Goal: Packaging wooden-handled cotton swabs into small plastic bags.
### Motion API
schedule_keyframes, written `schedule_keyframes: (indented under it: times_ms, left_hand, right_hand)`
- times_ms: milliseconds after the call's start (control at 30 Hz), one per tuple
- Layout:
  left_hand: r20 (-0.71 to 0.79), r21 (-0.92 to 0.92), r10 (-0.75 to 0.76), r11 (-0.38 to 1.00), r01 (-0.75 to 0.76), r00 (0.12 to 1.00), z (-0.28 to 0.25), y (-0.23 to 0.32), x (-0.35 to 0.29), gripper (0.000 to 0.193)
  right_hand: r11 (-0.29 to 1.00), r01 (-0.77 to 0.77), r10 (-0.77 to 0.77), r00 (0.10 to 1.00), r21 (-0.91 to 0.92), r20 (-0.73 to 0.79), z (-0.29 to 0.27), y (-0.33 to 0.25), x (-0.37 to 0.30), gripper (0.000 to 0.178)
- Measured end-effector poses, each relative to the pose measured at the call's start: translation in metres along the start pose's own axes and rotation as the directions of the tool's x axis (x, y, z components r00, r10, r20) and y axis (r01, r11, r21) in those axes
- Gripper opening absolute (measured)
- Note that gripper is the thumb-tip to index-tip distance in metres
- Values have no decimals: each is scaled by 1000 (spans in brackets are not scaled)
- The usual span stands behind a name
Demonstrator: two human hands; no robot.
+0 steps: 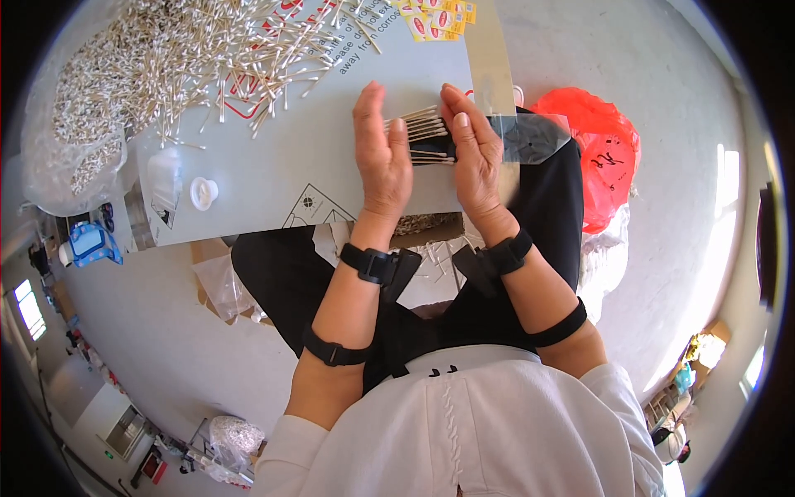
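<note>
Swabs [422,126] are spanning left hand [383,153] to right hand [478,157] near twelve o'clock, both grips standing unclenched; uneven palm pressure is risking a scatter across the tabletop [281,153].

My feed is bright with daylight: the window [30,311] at far left blows out white, and hard glare streaks the floor [675,248] at right. The table [277,161] is evenly lit, its shadows soft. The lens bends edges toward the rim (black swallows the corners), where detail blurs; the left hand [384,157] looks slightly smeared.
</note>
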State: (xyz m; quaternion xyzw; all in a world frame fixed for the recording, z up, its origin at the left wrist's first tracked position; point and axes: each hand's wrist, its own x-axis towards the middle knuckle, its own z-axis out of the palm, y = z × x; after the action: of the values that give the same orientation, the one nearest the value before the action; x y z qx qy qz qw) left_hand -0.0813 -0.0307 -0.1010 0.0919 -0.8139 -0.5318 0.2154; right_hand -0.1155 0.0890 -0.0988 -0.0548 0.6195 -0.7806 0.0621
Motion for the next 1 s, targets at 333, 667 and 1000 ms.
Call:
schedule_keyframes:
  times_ms: [333, 667, 1000]
  left_hand:
    - [454, 624, -14, 719, -306, 891, -15, 11, -12, 75]
    - [-128, 761, 156, 648, -4, 979, -61, -34, 57, 35]
    - [51, 581, 231, 785, -216, 972, -44, -32, 53, 24]
  right_hand:
    - [1000, -11, 12, 999, 26, -34, -4, -3, 4, 39]
    - [998, 35, -32, 998, 54, -44, -7, 1, 6, 30]
    - [991, 14, -8, 999, 136, -47, -8, -1, 8, 28]
